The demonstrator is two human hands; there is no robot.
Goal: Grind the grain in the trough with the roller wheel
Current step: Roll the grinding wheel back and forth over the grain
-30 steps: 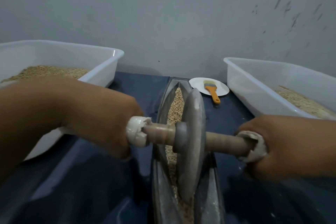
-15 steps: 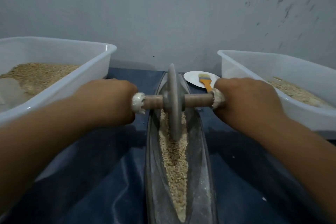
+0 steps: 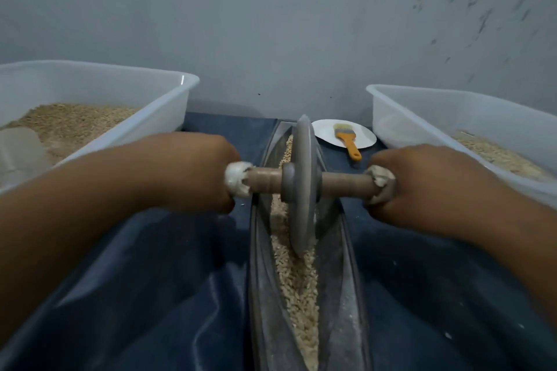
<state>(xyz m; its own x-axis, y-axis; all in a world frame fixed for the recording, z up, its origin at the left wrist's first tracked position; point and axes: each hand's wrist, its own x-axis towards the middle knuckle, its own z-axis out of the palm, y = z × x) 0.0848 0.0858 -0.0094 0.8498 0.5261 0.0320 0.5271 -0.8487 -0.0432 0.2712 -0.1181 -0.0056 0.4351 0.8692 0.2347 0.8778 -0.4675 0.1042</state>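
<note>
The left hand [image 3: 193, 172] and right hand [image 3: 422, 187] each gripped an axle end; the roller wheel [image 3: 303, 187] stood mid-trough [image 3: 343, 295] on the grain [image 3: 297, 286]. Even downward pressure would keep it upright.

The roller wheel [image 3: 303, 190] stands upright in the metal trough [image 3: 343, 295], its rim in the grain [image 3: 297, 283]. The left hand [image 3: 193, 172] and right hand [image 3: 422, 184] grip the wrapped ends of its wooden axle [image 3: 263, 180]. White tubs of grain sit left [image 3: 126, 117] and right [image 3: 452, 117]; far right, a brush [image 3: 346, 138] lies on a plate [image 3: 328, 132].
</note>
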